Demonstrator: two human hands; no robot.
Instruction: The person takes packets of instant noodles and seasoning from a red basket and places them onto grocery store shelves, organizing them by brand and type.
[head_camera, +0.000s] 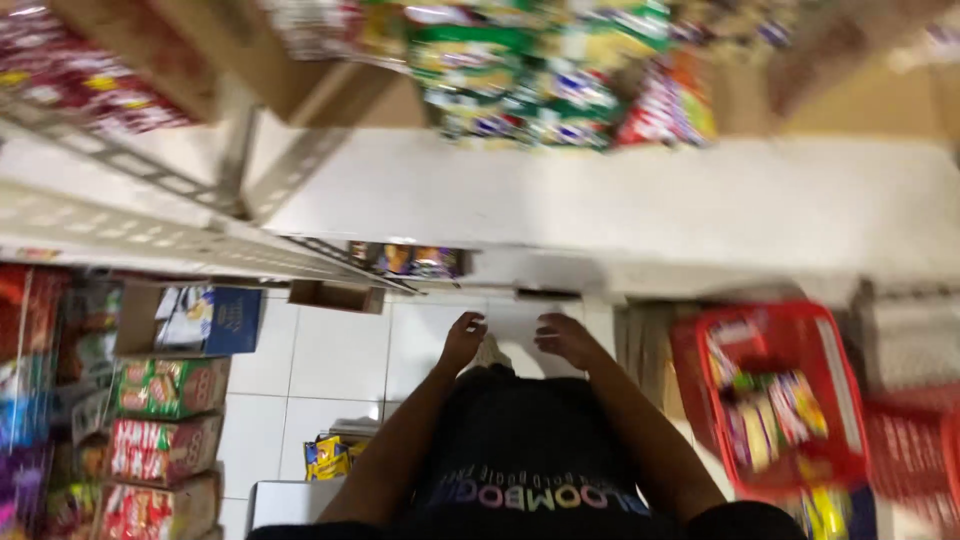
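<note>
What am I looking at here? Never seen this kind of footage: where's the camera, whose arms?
There is one picture, from a camera worn on a person's head and pointing straight down, and it is blurred. The two bare arms are the wearer's own. The left hand and right hand hang empty over the white tiled floor, holding nothing. A white shelf carrying packaged snacks is ahead. Open cartons of packets are stacked at the left. A red shopping basket holding packets sits at the right.

Green-yellow packets (540, 70) top shelf (blurred); blue carton (215, 320) left.
</note>
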